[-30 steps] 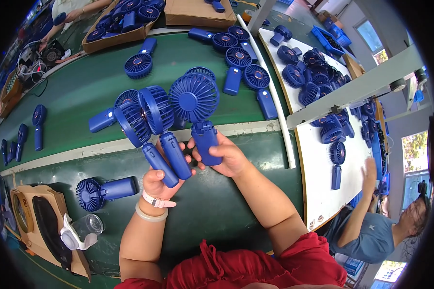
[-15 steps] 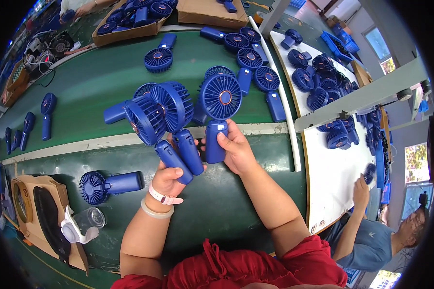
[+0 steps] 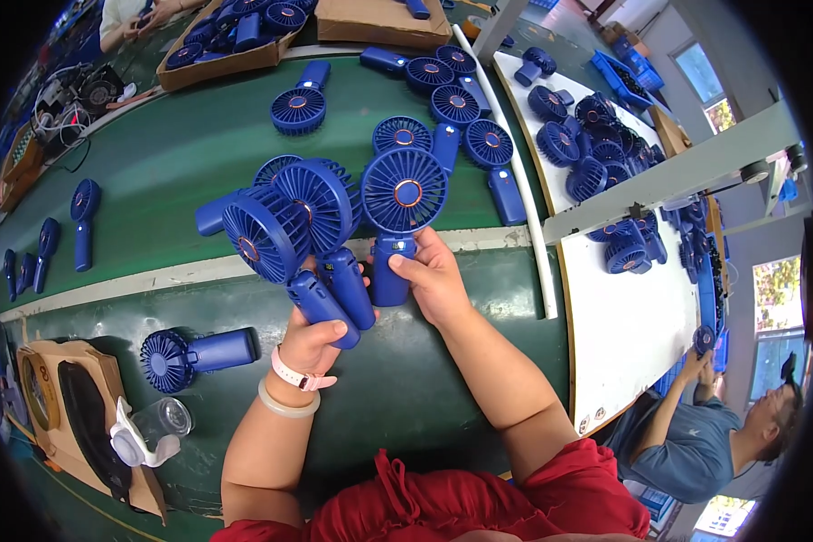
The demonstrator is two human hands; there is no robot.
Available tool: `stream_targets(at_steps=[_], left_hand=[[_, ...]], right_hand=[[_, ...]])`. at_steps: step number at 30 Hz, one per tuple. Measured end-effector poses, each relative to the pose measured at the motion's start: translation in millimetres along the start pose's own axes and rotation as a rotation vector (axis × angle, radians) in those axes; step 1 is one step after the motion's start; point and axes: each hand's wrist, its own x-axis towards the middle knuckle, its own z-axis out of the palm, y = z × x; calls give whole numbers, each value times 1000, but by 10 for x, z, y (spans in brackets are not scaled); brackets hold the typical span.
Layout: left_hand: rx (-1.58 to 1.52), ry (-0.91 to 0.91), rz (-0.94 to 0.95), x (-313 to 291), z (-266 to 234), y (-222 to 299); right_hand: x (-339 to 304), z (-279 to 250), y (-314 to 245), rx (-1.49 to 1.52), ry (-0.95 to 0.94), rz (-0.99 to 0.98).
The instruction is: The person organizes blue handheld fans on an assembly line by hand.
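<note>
Two blue handheld fans are gripped side by side by their handles in my left hand [image 3: 309, 341]; one fan [image 3: 260, 237] faces left and the other fan [image 3: 318, 203] faces more toward me. My right hand [image 3: 438, 282] is wrapped round the handle of a third blue fan [image 3: 405, 190], held upright, its round grille with an orange ring facing me. My right thumb lies by a small lit display on that handle. The handles in my two hands are close together, and the fingers behind them are partly hidden. Behind the held fans, another fan [image 3: 401, 134] lies on the green belt.
More fans [image 3: 455, 105] lie on the green belt [image 3: 172, 181]. One fan [image 3: 194, 357] rests on the near bench, beside cardboard [image 3: 41, 361] and a clear cup [image 3: 173, 416]. A white rail [image 3: 533, 226] borders a white table [image 3: 619, 334] with piled fans; a co-worker [image 3: 686, 447] handles one there.
The fan in my right hand has moved slightly left and nearer the other two. The left-hand fans have turned a little toward me. The co-worker's two hands have come together round a fan.
</note>
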Motion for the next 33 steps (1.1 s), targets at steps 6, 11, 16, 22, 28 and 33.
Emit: stream_targets(at_steps=[6,11,16,22,28,33], left_hand=[[61,28,-14,4,9,12],[68,30,-20,-6,63,22],[232,-83,12,8,84,7],[880,-232,251,-19,0,-188],[1136,-621,220,-42,-23,-280],[856,-335,51,-51,26,-164]], right_hand=[[10,-26,-3,-51,6,-16],[-24,17,-45,50,-22,81],[-91,113,73,171,-122,71],[-346,166,185,-616,-270,11],[-1125,-139,-293,-574,-22,-29],[-1948,-896,-1021,-846,353,-12]])
